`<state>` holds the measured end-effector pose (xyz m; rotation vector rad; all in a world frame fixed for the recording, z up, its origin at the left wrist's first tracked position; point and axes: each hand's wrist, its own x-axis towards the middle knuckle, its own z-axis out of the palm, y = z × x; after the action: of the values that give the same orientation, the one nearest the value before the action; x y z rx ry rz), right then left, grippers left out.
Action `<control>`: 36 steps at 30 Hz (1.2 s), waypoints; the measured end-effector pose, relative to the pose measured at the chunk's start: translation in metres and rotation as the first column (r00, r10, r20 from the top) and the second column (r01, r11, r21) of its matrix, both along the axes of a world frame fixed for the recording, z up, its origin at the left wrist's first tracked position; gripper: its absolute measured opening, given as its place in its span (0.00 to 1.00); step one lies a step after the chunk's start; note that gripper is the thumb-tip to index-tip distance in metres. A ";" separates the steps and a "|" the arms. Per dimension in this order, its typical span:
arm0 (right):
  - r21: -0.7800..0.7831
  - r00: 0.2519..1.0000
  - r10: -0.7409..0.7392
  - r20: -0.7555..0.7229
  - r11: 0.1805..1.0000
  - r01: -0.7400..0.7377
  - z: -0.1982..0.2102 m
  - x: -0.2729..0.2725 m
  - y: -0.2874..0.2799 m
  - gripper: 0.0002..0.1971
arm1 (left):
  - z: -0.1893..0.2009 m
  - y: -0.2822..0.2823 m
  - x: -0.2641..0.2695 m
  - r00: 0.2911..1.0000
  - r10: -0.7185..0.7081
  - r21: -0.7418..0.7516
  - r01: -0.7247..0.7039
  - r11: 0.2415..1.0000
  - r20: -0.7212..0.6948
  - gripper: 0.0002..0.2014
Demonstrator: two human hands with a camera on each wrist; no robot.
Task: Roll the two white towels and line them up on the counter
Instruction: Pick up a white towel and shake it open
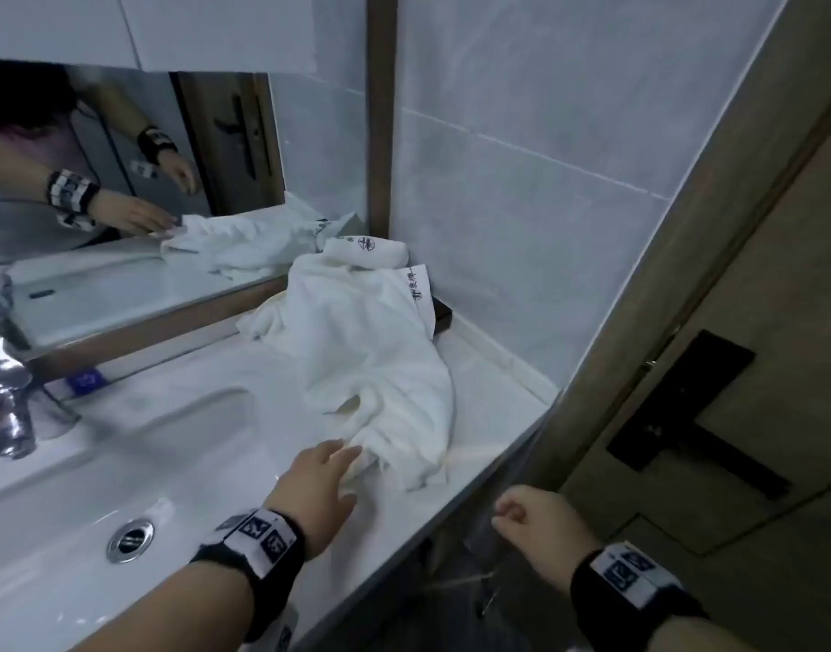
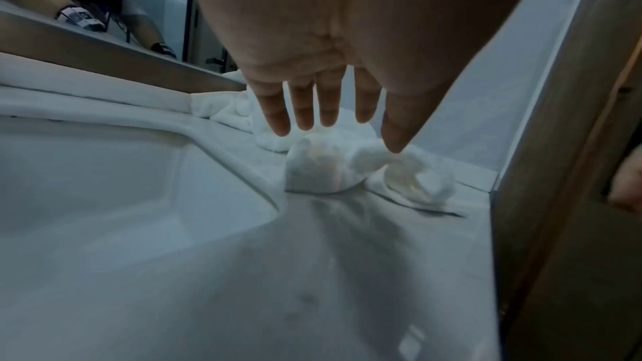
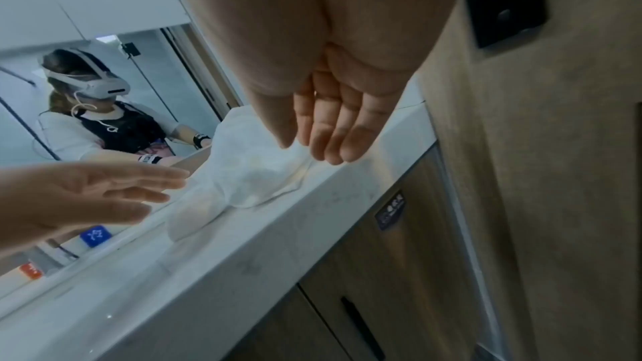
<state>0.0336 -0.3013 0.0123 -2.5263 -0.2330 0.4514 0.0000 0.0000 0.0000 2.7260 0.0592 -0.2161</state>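
Faucet [image 1: 6, 402] and basin [image 1: 136, 463] are seen at the far left, with a drain [image 1: 130, 541] in the basin floor and a mirror [image 1: 121, 181] behind.

Left hand [image 1: 317, 482] is stretched out flat over the counter [image 1: 488, 402], fingers straight and slightly spread. From the head view the fingertips are at the near edge of the crumpled towel [image 1: 371, 364]; from the left wrist view they seem to sit just above the cloth, so contact cannot be confirmed. Nothing is gripped.

Crumpled towel is heaped loosely on the counter between basin and wall, not rolled. Behind it, against the back corner, a rolled towel [image 1: 366, 250] with a dark printed mark is noted, partly covered by the heap. A small dark box [image 1: 442, 315] is seen under the heap's far edge.

Right hand [image 1: 540, 524] is held off the counter's front edge, near the door [image 1: 733, 369], fingers loosely curled, nothing held.

Progress, as judged: one towel appears rolled already; the second is left to be spread, rolled and set beside the first. Roughly half is taken as done.
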 end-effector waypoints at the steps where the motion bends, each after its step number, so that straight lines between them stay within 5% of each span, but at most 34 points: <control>1: 0.022 1.000 -0.002 0.010 1.000 0.001 -0.004 0.008 0.008 0.04 | -0.002 0.002 0.003 1.000 0.004 -0.006 -0.004 1.000 -0.020 0.33; 8: -0.018 0.988 0.145 0.052 0.989 -0.144 -0.011 0.029 0.069 0.20 | -0.011 0.013 0.020 0.981 0.098 0.021 -0.096 0.995 -0.166 0.32; 14: -0.092 0.975 0.215 0.056 0.973 -0.209 -0.028 0.031 0.092 0.14 | -0.018 0.015 0.030 0.978 0.121 0.049 -0.114 0.992 -0.172 0.21; 19: -0.169 0.969 0.213 0.124 0.967 -0.190 -0.038 0.039 0.099 0.09 | -0.022 0.019 0.034 0.980 0.164 0.011 -0.164 0.986 -0.115 0.24; 24: -0.302 0.976 0.174 0.128 0.945 -0.129 -0.041 0.044 0.094 0.12 | -0.006 0.020 0.042 0.984 0.177 -0.063 -0.176 0.982 0.017 0.10; 28: -0.351 0.979 0.169 0.111 0.929 -0.120 -0.037 0.046 0.088 0.13 | 0.016 0.020 0.051 0.973 0.226 -0.185 -0.213 0.959 0.052 0.08; 32: -0.152 0.980 -0.110 0.164 0.979 0.136 -0.020 0.053 0.083 0.10 | 0.043 0.011 0.063 0.955 0.296 -0.455 -0.249 0.855 0.034 0.07; 36: 0.216 0.915 -0.392 0.089 0.905 0.367 0.004 0.065 0.069 0.07 | 0.075 0.002 0.072 0.953 0.301 -0.640 -0.205 0.741 0.043 0.06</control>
<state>0.0981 -0.2328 0.0160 -2.3312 0.1635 0.1003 0.0724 0.0016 0.0751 2.0171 0.2679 0.0446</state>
